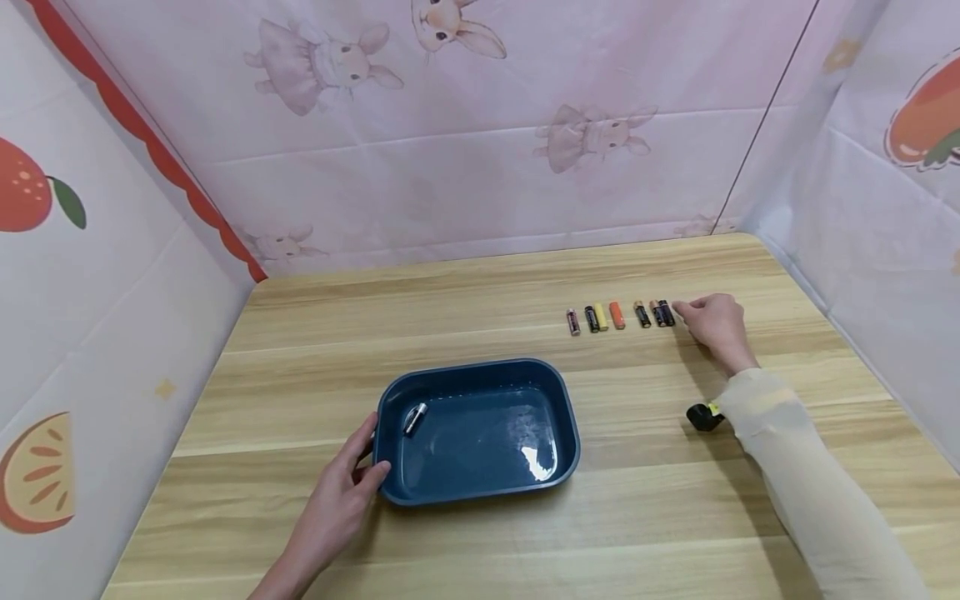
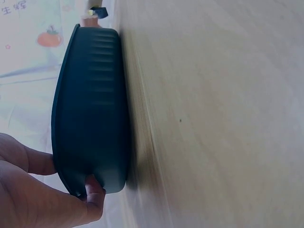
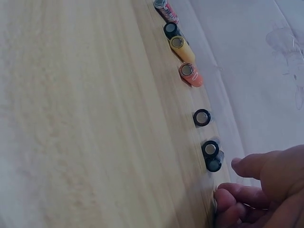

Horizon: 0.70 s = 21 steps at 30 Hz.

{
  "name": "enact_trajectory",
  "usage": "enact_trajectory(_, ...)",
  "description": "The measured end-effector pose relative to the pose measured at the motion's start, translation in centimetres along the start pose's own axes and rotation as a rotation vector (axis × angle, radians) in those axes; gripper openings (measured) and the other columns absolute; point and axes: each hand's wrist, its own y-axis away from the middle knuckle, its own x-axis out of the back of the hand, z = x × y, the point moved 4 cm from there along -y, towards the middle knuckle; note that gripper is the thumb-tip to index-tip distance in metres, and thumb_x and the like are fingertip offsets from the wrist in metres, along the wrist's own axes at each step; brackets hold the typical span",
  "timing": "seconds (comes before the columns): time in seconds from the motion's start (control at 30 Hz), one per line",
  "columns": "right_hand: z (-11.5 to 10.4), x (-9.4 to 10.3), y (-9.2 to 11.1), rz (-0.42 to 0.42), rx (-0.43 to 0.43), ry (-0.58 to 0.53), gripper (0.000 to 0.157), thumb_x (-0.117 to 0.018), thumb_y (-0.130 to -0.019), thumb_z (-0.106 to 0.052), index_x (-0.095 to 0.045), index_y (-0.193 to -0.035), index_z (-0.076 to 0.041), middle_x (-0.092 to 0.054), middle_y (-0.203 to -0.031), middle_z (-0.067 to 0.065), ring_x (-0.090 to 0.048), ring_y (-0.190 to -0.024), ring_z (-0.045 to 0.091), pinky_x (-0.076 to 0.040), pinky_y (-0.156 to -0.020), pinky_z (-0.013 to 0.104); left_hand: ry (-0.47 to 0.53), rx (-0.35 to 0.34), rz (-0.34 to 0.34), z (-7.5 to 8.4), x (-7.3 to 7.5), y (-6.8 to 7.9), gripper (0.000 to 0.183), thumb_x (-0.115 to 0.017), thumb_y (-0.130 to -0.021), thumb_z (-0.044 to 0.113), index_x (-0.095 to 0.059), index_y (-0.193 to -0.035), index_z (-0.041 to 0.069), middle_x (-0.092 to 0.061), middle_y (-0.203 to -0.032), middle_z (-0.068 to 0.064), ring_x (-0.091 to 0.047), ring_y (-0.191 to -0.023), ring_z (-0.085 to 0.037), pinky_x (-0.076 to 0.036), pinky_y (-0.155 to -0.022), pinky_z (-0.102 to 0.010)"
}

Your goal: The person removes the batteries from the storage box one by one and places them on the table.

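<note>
A dark blue rectangular tray [image 1: 480, 493] stands on the table, and one battery [image 1: 415, 419] lies tilted against its inner left side. My left hand [image 1: 341, 492] grips the tray's left end, the thumb over the near left corner; the left wrist view shows this hand [image 2: 45, 190] pinching the tray wall [image 2: 95, 114]. Toward the back right, several batteries lie in a row, among them an orange battery [image 1: 617, 315] and a yellow battery [image 1: 601, 317]. My right hand [image 1: 716, 325] is beside the row's right end, next to a black battery [image 1: 667, 313]. In the right wrist view its thumb and fingers [image 3: 242, 194] are apart, with nothing visible between them.
The wooden table [image 1: 300, 375] meets printed cloth walls at the back and sides. A small black object with a yellow tag [image 1: 703, 417] shows beneath the right sleeve [image 1: 795, 450]. A gap separates the tray from the battery row.
</note>
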Motion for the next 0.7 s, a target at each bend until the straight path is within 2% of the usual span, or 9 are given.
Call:
enact_trajectory(0.2, 0.1, 0.1, 0.0, -0.001, -0.001, -0.027, 0.053, -0.058, -0.105, -0.038, -0.073, -0.112, 0.012, -0.073, -0.078, 0.013, -0.056, -0.062, 0.015, -0.046, -0.060, 0.031, 0.006, -0.005, -0.003, 0.0, 0.0, 0.0, 0.069, -0.053, -0.108, 0.006, -0.017, -0.167, 0.014, -0.020, -0.170, -0.018, -0.030, -0.151, -0.042, -0.042, -0.113, -0.050)
enact_trajectory(0.3, 0.2, 0.1, 0.1, 0.000, -0.017, -0.083, 0.052, -0.057, -0.105, -0.038, -0.072, -0.116, 0.011, -0.074, -0.079, 0.011, -0.057, -0.063, 0.013, -0.046, -0.058, 0.028, 0.010, -0.020, 0.001, 0.0, 0.0, 0.1, 0.068, -0.052, -0.108, 0.005, -0.018, -0.166, 0.013, -0.022, -0.169, -0.017, -0.030, -0.151, -0.040, -0.043, -0.113, -0.049)
enact_trajectory(0.4, 0.4, 0.0, 0.3, -0.014, -0.066, -0.244, 0.050, -0.056, -0.106, -0.035, -0.068, -0.125, 0.009, -0.071, -0.080, 0.002, -0.059, -0.067, 0.009, -0.050, -0.058, 0.024, 0.013, -0.032, 0.006, 0.0, 0.1, 0.2, 0.067, -0.051, -0.108, 0.004, -0.018, -0.166, 0.012, -0.023, -0.169, -0.017, -0.031, -0.151, -0.038, -0.043, -0.113, -0.048)
enact_trajectory(0.53, 0.0, 0.3, 0.9, -0.015, -0.115, -0.499, 0.053, -0.055, -0.107, -0.032, -0.056, -0.139, 0.010, -0.066, -0.083, -0.012, -0.065, -0.075, 0.003, -0.057, -0.064, 0.019, 0.012, -0.028, 0.005, 0.1, 0.1, 0.2, 0.067, -0.051, -0.108, 0.005, -0.018, -0.166, 0.013, -0.023, -0.169, -0.016, -0.031, -0.151, -0.038, -0.043, -0.113, -0.047)
enact_trajectory(0.63, -1.3, 1.1, 1.7, -0.016, -0.127, -0.625, 0.058, -0.055, -0.107, -0.034, -0.048, -0.146, 0.009, -0.064, -0.087, -0.015, -0.067, -0.081, 0.002, -0.059, -0.070, 0.018, 0.017, -0.023, 0.001, 0.1, 0.2, 0.2, 0.067, -0.051, -0.108, 0.006, -0.018, -0.166, 0.014, -0.023, -0.169, -0.016, -0.031, -0.151, -0.038, -0.043, -0.113, -0.048)
enact_trajectory(0.7, -2.5, 1.6, 2.3, -0.033, -0.132, -0.736, 0.058, -0.057, -0.106, -0.035, -0.047, -0.146, 0.007, -0.066, -0.091, -0.012, -0.067, -0.083, 0.005, -0.059, -0.071, 0.019, 0.024, -0.024, -0.003, 0.1, 0.3, 0.2, 0.067, -0.051, -0.108, 0.006, -0.018, -0.166, 0.014, -0.023, -0.169, -0.016, -0.032, -0.151, -0.038, -0.043, -0.113, -0.047)
